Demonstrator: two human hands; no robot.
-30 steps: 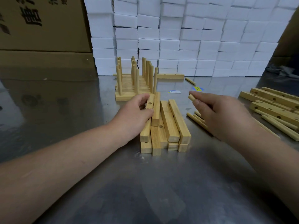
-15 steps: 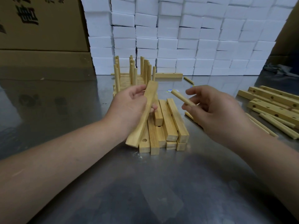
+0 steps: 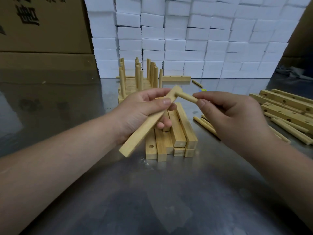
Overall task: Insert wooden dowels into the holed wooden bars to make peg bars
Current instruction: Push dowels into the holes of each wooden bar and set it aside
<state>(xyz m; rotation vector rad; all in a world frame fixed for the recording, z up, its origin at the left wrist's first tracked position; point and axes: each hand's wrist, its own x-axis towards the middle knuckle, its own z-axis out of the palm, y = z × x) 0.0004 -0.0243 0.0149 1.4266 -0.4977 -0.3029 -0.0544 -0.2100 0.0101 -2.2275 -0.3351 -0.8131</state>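
Above the table, the left hand (image 3: pixel 142 114) grips a tilted bar (image 3: pixel 149 121). The right hand (image 3: pixel 230 114) pinches a dowel (image 3: pixel 186 97), tip pointing into the bar's top hole.

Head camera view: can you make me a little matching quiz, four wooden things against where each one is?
Things: 1 held bar; 2 dowel; 3 stacked bars; 4 finished peg bars.
Places: A at the back, pegs upright; B gripped in the left hand; C on the table below the hands; D pinched by the right hand, tip at the bar's end.
Pairs: 1-B, 2-D, 3-C, 4-A.
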